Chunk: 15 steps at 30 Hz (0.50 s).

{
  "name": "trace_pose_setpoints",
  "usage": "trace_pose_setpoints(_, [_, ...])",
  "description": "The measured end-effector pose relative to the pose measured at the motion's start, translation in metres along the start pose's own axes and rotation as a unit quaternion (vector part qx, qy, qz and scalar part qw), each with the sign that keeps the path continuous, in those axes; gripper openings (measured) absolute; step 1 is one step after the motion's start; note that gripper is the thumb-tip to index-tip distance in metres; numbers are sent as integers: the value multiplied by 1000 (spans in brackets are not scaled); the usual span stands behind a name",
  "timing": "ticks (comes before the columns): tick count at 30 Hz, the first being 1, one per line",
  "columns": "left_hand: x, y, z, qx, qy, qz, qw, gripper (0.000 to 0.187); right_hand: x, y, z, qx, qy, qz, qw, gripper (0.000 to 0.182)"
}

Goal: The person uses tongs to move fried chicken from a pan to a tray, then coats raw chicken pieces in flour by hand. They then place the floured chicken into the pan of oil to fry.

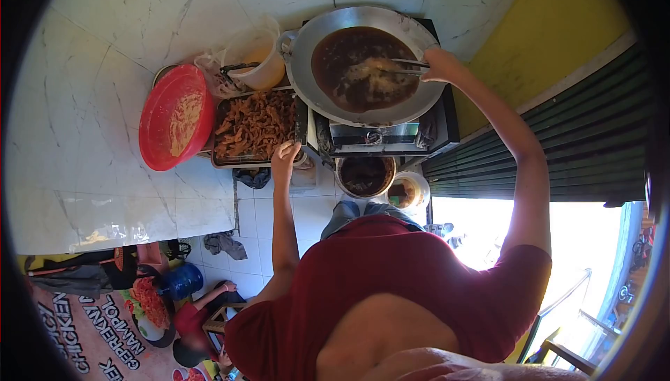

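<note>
My right hand [442, 67] grips metal tongs [406, 65] over the wide metal wok [303, 77]. The tongs' tips reach into dark brown oil [352, 42], where pale foam bubbles around something I cannot make out. Lower and to the left, my left hand [283, 159] has its fingers bent over the front right corner of a metal tray [241, 164], close to the stove. That tray is heaped with browned fried pieces [255, 124].
Left of the tray stands a red basin [155, 126] with pale batter. Behind it is a translucent tub [262, 49]. Below the stove [373, 149] are a dark-filled bucket [366, 176] and a white bucket [421, 189]. A person [192, 325] sits at the lower left by a blue water jug [183, 281].
</note>
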State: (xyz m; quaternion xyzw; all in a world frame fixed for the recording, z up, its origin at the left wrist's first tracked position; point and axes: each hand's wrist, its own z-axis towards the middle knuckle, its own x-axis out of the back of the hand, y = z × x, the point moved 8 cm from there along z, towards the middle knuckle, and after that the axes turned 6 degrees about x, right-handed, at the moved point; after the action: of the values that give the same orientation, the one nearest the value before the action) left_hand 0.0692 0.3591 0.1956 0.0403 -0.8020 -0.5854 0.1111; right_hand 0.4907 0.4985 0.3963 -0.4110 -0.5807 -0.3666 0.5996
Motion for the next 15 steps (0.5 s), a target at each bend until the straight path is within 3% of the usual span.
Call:
trace_pose_setpoints(6, [1,-5,3,4,-2,-7,1000,56,-5,-12,3,3,-47,8,999,42])
trace_pose_setpoints(15, [0,-6,4,0,0,-19,1000,54,0,-59,3,81,-64,22,994,41])
